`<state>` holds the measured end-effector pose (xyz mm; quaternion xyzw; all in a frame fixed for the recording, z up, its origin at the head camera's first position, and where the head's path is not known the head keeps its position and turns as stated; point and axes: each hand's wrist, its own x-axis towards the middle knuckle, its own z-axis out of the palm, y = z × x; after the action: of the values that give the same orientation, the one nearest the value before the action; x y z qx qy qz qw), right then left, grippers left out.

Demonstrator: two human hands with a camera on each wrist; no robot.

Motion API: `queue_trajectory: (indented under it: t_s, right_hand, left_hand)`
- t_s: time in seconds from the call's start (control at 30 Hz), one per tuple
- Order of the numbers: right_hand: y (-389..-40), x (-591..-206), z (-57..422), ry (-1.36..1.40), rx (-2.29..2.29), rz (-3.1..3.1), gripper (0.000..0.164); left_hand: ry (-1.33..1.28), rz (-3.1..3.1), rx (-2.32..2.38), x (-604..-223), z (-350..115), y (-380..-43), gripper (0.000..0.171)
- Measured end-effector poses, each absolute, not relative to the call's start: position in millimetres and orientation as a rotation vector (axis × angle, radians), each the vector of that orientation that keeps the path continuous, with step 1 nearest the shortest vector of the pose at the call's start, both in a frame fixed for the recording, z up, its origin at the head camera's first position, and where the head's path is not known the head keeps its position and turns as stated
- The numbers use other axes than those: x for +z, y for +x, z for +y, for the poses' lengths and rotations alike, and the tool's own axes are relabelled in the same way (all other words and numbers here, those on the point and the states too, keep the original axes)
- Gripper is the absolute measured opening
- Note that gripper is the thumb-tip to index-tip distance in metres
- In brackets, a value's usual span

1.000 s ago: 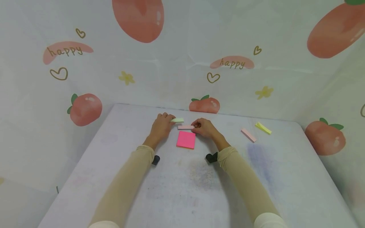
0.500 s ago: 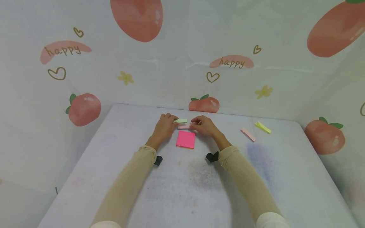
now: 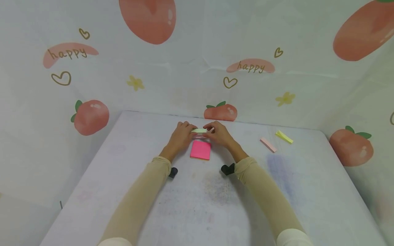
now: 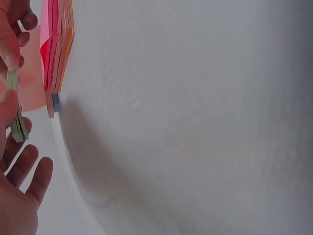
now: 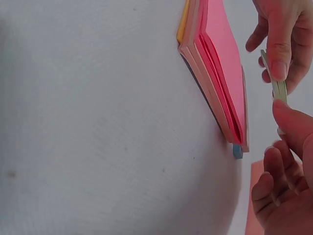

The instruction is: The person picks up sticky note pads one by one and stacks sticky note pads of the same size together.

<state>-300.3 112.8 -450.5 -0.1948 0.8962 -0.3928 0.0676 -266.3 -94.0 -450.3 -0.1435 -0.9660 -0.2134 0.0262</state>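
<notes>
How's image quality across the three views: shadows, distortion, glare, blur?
Head: soft shadow beside the right sleeve, no strong glare. Left wrist: edge of the white tabletop bows, right border dark. Right wrist: soft shadow near the pink sticky-note stack, left border dim, layers readable on the green sticky-note pad.

Near the table's point(image 3: 197, 205) far edge, a strip pad point(image 3: 200, 131) is coloured pale green, a square stack point(image 3: 200, 150) topped hot pink; the backdrop point(image 3: 184, 75) is patterned with red fruit.
</notes>
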Motion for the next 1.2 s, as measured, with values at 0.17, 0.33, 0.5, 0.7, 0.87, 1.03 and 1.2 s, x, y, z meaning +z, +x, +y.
queue_trajectory:
  t_s: [0.17, 0.33, 0.5, 0.7, 0.87, 1.03, 1.2]
  right_hand:
    - [-298.4, -450.3, 112.6, -0.592, -1.176, 2.693, 0.033]
    - [-297.4, -450.0, 113.2, -0.619, -1.169, 2.707, 0.029]
    - [-296.9, -450.2, 114.4, -0.639, -1.167, 2.724, 0.028]
    - [-297.0, -451.9, 116.8, -0.641, -1.175, 2.733, 0.027]
    - [-298.4, -453.7, 117.3, -0.637, -1.168, 2.735, 0.028]
    - [-298.4, -453.8, 117.4, -0.689, -1.165, 2.732, 0.029]
    - [-298.6, -454.0, 119.7, -0.687, -1.180, 2.721, 0.028]
  left_hand:
    - [-0.469, -2.971, -0.666, -450.8, -92.8, -266.0, 0.031]
    - [-0.467, -2.970, -0.688, -450.0, -92.2, -264.3, 0.032]
    - [-0.449, -2.985, -0.722, -450.1, -94.4, -265.1, 0.036]
    - [-0.384, -2.957, -0.893, -449.9, -99.4, -267.3, 0.041]
    - [-0.364, -2.896, -0.998, -449.4, -101.1, -267.7, 0.049]
    - [-0.359, -2.857, -1.022, -449.6, -99.3, -267.1, 0.052]
    - [-0.332, -2.838, -1.056, -449.8, -98.8, -266.4, 0.055]
